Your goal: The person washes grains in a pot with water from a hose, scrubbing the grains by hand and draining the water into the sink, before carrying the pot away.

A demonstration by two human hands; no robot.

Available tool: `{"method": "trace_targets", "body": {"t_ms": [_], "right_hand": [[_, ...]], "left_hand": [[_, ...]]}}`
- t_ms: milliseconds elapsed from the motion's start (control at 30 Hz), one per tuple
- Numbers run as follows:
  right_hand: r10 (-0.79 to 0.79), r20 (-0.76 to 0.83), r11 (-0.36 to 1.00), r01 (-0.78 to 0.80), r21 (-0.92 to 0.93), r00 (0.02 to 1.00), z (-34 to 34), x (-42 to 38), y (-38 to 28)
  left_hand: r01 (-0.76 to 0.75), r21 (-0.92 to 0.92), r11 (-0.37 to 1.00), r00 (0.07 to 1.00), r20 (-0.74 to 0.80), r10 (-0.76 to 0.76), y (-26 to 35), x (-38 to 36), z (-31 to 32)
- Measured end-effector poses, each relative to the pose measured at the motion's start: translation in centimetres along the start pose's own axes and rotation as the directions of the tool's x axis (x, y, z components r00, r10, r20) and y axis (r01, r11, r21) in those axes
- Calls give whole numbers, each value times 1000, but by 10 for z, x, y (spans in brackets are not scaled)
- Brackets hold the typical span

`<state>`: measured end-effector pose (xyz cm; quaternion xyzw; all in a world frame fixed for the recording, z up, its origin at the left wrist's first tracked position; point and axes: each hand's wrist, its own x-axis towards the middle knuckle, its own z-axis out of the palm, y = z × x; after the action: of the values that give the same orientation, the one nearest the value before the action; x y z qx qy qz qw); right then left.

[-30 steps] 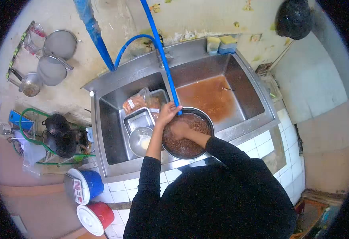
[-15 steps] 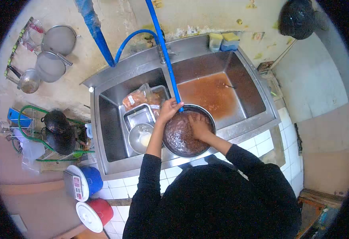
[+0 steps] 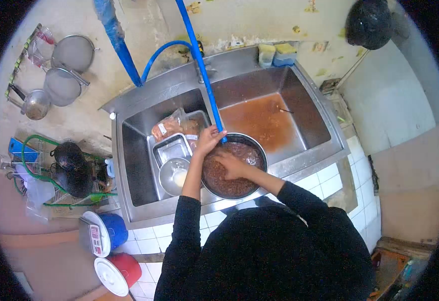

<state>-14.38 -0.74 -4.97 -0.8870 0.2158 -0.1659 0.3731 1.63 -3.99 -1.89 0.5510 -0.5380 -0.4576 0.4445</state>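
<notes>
A round metal basin (image 3: pixel 237 188) full of brown water, with small dark grains in it, stands at the sink's front edge by the divider. My left hand (image 3: pixel 210 140) is closed around the lower end of a blue hose (image 3: pixel 207 85), whose mouth points into the basin at its far rim. My right hand (image 3: pixel 232 166) lies in the brown contents with fingers spread, and the fingertips are partly under the surface. To the left, a metal bowl (image 3: pixel 168 176) with something pale in it sits close to my left forearm.
In the left sink bowl are a metal tray (image 3: pixel 172 149) and plastic-bagged orange-brown food (image 3: pixel 168 126). Brown water (image 3: pixel 259 120) covers the floor of the right bowl. Sponges in containers (image 3: pixel 284 55) stand at the back rim. Lidded buckets (image 3: pixel 113 233) are at the lower left.
My right hand has moved left through the basin's contents, toward its middle. My left hand stays on the hose end. The whole view has shifted slightly.
</notes>
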Motion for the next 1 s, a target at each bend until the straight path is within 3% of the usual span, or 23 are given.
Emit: {"method": "trace_targets", "body": {"t_ms": [67, 100, 200, 233, 267, 333, 367, 433, 467, 533, 567, 600, 633, 667, 700, 767, 833, 900, 967, 1000], "right_hand": [[220, 259, 853, -57, -519, 940, -35, 13, -26], [319, 271, 814, -116, -570, 908, -45, 15, -29], [411, 203, 798, -243, -552, 889, -53, 8, -25], [565, 239, 752, -375, -542, 789, -41, 16, -12], [565, 242, 752, -371, -544, 789, -32, 13, 3], [567, 44, 769, -510, -384, 822, -31, 7, 15], [564, 44, 771, -506, -386, 825, -33, 7, 23], [456, 176, 890, -439, -125, 873, -42, 8, 31], [456, 182, 889, -439, -129, 871, -49, 6, 36], [257, 620, 961, -261, -86, 741, -79, 2, 13], [4, 586, 895, -265, 360, 810, -46, -12, 49], [4, 589, 894, -267, 361, 808, -41, -21, 33], [-29, 572, 988, -64, 142, 820, -44, -26, 4], [-67, 561, 985, 144, -94, 825, -46, -26, -18], [-66, 562, 985, 143, -94, 825, -44, -21, -32], [-27, 509, 811, 316, -492, 860, -38, -9, -51], [-30, 430, 811, 274, -518, 902, -23, -1, -43], [-28, 345, 811, 223, -541, 938, -11, 10, -34], [428, 382, 777, -118, -618, 819, -12, 33, -29], [424, 380, 779, -116, -617, 822, -14, 32, -27]], "left_hand": [[-29, 15, 999, 1000, -13, 29, -4, 2, 0], [-14, 8, 1000, 1000, -18, 14, -5, 1, 0], [-32, -30, 999, 999, 0, 32, -5, 3, 0], [-35, -32, 999, 999, -4, 34, 1, 2, 0], [-42, -15, 999, 999, -12, 42, 6, -1, 1], [-52, 7, 999, 998, -22, 53, 9, -3, 1], [-69, 48, 996, 997, -26, 70, 11, -2, 1], [-78, 83, 993, 996, -32, 81, 5, -2, 1], [-46, 44, 998, 999, -25, 47, 3, 0, 1], [-8, -2, 1000, 1000, -19, 8, 6, 0, 3], [5, 6, 1000, 1000, -15, -5, 8, 0, 2], [19, 15, 1000, 1000, -11, -19, 12, -2, 2], [23, 14, 1000, 1000, -11, -22, 14, -3, 2], [28, -1, 1000, 1000, -6, -28, 15, -4, 2], [34, -18, 999, 999, -2, -34, 15, -4, 3], [-6, 6, 1000, 1000, -18, 6, 6, -1, 5], [-46, 35, 998, 998, -37, 48, 1, -1, 2], [-127, 198, 972, 991, -9, 131, 0, -1, 1], [-100, 132, 986, 995, -14, 103, 2, 0, 2], [-65, 64, 996, 998, -18, 66, 1, -3, 3]]}}
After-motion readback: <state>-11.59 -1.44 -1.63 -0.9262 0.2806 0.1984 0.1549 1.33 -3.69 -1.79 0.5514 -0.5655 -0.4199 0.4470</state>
